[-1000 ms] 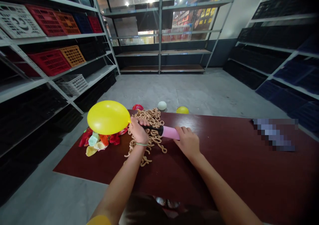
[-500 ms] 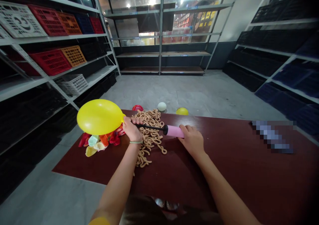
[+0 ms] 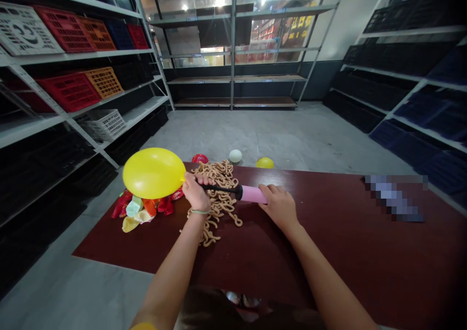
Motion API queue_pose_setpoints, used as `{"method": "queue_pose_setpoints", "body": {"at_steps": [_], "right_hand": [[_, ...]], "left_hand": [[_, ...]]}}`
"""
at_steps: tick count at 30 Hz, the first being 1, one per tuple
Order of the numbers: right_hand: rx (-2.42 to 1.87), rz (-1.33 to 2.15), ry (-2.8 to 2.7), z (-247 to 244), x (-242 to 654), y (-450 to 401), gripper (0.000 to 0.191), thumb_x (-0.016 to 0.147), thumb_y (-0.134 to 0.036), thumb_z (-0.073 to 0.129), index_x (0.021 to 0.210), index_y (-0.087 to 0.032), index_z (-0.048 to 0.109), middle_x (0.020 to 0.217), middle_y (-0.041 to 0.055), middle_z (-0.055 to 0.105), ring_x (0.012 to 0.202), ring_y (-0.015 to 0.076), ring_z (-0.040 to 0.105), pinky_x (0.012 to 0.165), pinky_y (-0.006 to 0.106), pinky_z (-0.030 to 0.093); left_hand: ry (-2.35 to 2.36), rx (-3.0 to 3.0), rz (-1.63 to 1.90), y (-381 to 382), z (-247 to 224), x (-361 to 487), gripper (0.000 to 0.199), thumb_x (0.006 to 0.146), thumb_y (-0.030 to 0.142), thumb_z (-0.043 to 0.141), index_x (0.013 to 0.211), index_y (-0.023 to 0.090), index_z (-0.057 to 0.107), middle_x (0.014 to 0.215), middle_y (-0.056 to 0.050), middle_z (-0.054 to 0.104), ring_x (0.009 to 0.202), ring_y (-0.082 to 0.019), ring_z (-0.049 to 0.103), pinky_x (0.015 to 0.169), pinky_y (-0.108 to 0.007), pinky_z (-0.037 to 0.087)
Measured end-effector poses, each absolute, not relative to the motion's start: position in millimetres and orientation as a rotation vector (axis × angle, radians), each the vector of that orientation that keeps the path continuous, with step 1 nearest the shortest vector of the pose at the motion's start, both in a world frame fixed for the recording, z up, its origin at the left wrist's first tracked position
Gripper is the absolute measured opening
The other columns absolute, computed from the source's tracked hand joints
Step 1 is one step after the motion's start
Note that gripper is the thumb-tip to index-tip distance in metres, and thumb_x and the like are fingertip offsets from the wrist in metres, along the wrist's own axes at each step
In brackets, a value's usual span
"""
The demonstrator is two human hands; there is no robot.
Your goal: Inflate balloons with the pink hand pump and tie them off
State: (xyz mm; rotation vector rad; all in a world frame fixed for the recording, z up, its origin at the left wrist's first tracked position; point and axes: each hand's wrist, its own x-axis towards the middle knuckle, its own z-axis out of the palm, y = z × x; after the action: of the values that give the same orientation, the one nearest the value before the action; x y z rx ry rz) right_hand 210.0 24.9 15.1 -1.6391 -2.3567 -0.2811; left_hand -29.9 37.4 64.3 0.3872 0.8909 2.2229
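Note:
An inflated yellow balloon [image 3: 153, 173] sits to the left of my left hand [image 3: 197, 192], which is closed around its neck and the black end of a balloon pump. The pump's pink barrel [image 3: 252, 194] points right, and my right hand [image 3: 280, 204] is wrapped round its far end. A black rod [image 3: 224, 189] shows between the hands. Beneath the pump lies a heap of tan, curled, rope-like pieces [image 3: 219, 206]. Uninflated balloons [image 3: 140, 210] in red, yellow, orange and pale green are piled on the table under the yellow one.
The dark red table [image 3: 339, 252] carries a blurred-out flat item [image 3: 396, 198] at right. Beyond its far edge, red [image 3: 200, 158], white [image 3: 235, 155] and yellow [image 3: 264, 162] balloons rest on the floor. Shelves with crates [image 3: 69, 91] stand left; more racks stand ahead and right.
The yellow balloon and my left hand have shifted slightly right, towards the pump barrel. My right hand keeps its hold with little movement. The view has moved a little.

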Motion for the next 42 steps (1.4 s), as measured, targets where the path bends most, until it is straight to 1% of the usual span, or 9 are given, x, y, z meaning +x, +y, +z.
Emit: {"method": "queue_pose_setpoints", "body": {"at_steps": [4,8,13,18,21,24,28,35,42], "right_hand": [[-1.648,-0.292,-2.347,15.6,210.2,25.1,0.037,0.086,-0.034,0.059,0.122,-0.025,0.057,0.105,0.0066,0.064,0.096,0.0236,0.052,0.073,0.032,0.028],[-1.646,-0.238,-2.330,13.8,187.9,14.1,0.040,0.085,-0.037,0.062,0.122,-0.024,0.055,0.105,0.0065,0.064,0.097,0.0232,0.053,0.072,0.031,0.028],[-1.580,-0.144,-2.402,11.3,182.5,11.1,0.044,0.085,-0.037,0.062,0.126,-0.026,0.052,0.107,0.0038,0.064,0.097,0.0208,0.054,0.070,0.030,0.029],[-1.606,-0.254,-2.361,12.9,213.4,26.5,0.039,0.085,-0.034,0.060,0.123,-0.027,0.056,0.104,0.0043,0.064,0.096,0.0215,0.054,0.074,0.031,0.029],[-1.642,-0.295,-2.337,15.2,225.3,31.2,0.039,0.084,-0.031,0.060,0.122,-0.026,0.057,0.104,0.0046,0.064,0.095,0.0213,0.053,0.073,0.030,0.029],[-1.633,-0.292,-2.374,15.9,219.8,28.3,0.038,0.084,-0.033,0.061,0.121,-0.024,0.057,0.104,0.0053,0.064,0.096,0.0221,0.053,0.071,0.030,0.029],[-1.626,-0.237,-2.388,13.6,198.0,17.9,0.041,0.085,-0.037,0.061,0.123,-0.025,0.054,0.105,0.0057,0.064,0.097,0.0227,0.053,0.069,0.031,0.029],[-1.608,-0.206,-2.393,12.4,188.6,15.7,0.041,0.085,-0.034,0.061,0.125,-0.027,0.054,0.105,0.0039,0.064,0.096,0.0212,0.054,0.070,0.030,0.030],[-1.621,-0.274,-2.359,17.3,216.6,30.4,0.038,0.085,-0.033,0.061,0.122,-0.026,0.057,0.104,0.0052,0.063,0.095,0.0219,0.052,0.073,0.030,0.030]], "left_hand": [[0.920,0.339,2.264,37.6,68.9,-36.3,0.034,0.091,0.036,0.052,0.067,0.021,0.032,0.052,0.008,0.034,0.042,-0.007,0.038,0.045,-0.022,0.037],[0.881,0.395,2.211,36.8,61.6,-13.9,0.034,0.092,0.037,0.052,0.067,0.021,0.035,0.050,0.007,0.034,0.041,-0.008,0.037,0.043,-0.023,0.036],[0.894,0.490,2.081,38.0,49.1,4.5,0.045,0.093,0.048,0.051,0.061,0.021,0.035,0.048,0.005,0.036,0.040,-0.009,0.040,0.044,-0.024,0.037],[0.864,0.495,2.197,36.0,60.1,-11.2,0.037,0.095,0.040,0.049,0.066,0.021,0.035,0.051,0.006,0.036,0.043,-0.009,0.040,0.046,-0.025,0.040],[0.883,0.450,2.222,34.9,66.3,-23.2,0.033,0.095,0.038,0.046,0.069,0.021,0.034,0.052,0.007,0.036,0.044,-0.009,0.040,0.048,-0.025,0.041],[0.897,0.387,2.239,36.5,63.5,-26.4,0.032,0.094,0.036,0.046,0.069,0.021,0.034,0.053,0.007,0.034,0.043,-0.008,0.038,0.046,-0.024,0.039],[0.889,0.382,2.206,39.1,51.6,-11.3,0.036,0.093,0.039,0.049,0.066,0.022,0.033,0.050,0.007,0.033,0.042,-0.009,0.037,0.044,-0.024,0.036],[0.885,0.447,2.127,37.5,44.4,4.4,0.040,0.092,0.046,0.052,0.064,0.022,0.035,0.049,0.006,0.037,0.041,-0.009,0.041,0.045,-0.024,0.039],[0.863,0.384,2.235,33.9,61.4,-23.0,0.034,0.095,0.039,0.047,0.069,0.022,0.035,0.051,0.007,0.036,0.043,-0.009,0.039,0.048,-0.026,0.041]]}}
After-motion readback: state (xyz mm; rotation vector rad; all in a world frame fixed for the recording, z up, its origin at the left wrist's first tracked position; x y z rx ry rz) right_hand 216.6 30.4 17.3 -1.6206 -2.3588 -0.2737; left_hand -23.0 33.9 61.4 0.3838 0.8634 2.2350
